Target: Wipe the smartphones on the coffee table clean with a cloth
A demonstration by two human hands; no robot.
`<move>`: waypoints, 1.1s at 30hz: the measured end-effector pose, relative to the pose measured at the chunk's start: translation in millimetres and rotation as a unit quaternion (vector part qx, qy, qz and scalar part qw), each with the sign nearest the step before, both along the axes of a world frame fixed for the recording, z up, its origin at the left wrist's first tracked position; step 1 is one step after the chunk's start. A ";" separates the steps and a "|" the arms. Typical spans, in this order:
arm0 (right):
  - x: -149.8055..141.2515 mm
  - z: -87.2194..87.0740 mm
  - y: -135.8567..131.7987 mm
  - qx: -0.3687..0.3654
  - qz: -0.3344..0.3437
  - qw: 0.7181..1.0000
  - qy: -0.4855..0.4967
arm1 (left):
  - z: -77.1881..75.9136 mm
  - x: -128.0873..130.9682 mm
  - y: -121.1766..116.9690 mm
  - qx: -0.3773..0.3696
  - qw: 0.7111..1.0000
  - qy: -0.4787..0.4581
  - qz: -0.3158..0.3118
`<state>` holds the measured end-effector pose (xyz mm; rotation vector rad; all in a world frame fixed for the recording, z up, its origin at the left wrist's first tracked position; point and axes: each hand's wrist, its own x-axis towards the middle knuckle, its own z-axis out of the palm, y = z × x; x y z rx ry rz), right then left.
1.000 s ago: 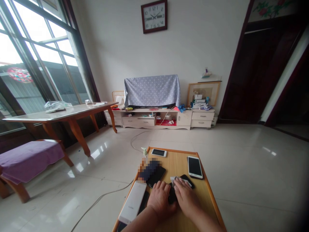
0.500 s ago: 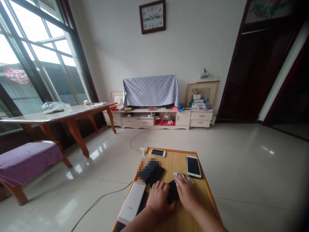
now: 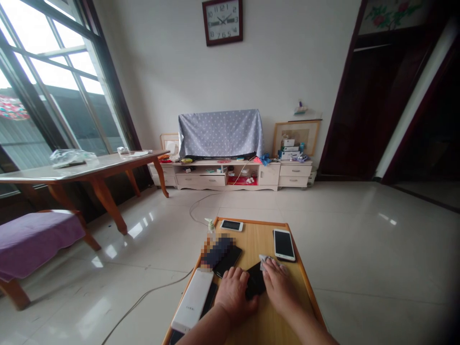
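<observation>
My left hand (image 3: pixel 234 291) is closed on a black smartphone (image 3: pixel 256 281), its thumb at the near end and its fingers along the left side. My right hand (image 3: pixel 278 283) presses a pale crumpled wipe (image 3: pixel 264 260) at the phone's right edge; much of the wipe is hidden under the fingers. Both hands rest low over the small wooden table (image 3: pixel 257 230). A white box (image 3: pixel 193 298) lies to the left of my left hand, partly over a dark flat item. Beyond that hand is another black phone (image 3: pixel 228 261).
A white phone (image 3: pixel 232 225) lies at the table's far edge, and a larger white phone (image 3: pixel 283 244) at its right edge. A pump bottle (image 3: pixel 210 225) stands by the far left corner. A cable (image 3: pixel 151 291) runs over the floor on the left.
The whole view has turned slightly to the right, so everything sits a little further left. The phone's far end shows more between my hands. Both hands keep nearly the same places.
</observation>
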<state>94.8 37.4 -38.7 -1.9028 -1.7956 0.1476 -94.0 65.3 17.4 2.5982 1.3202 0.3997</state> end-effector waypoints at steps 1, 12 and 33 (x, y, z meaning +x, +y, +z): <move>0.2 -0.1 1.2 0.001 -0.012 1.000 0.000 | 0.3 0.0 -0.3 0.000 1.000 0.002 0.001; 0.6 0.0 -11.4 0.017 0.032 0.999 0.033 | -4.3 1.4 1.5 0.005 1.000 0.000 -0.003; 25.8 27.6 -64.0 0.032 -0.059 0.973 0.221 | -18.1 2.1 11.4 0.040 0.999 -0.012 -0.029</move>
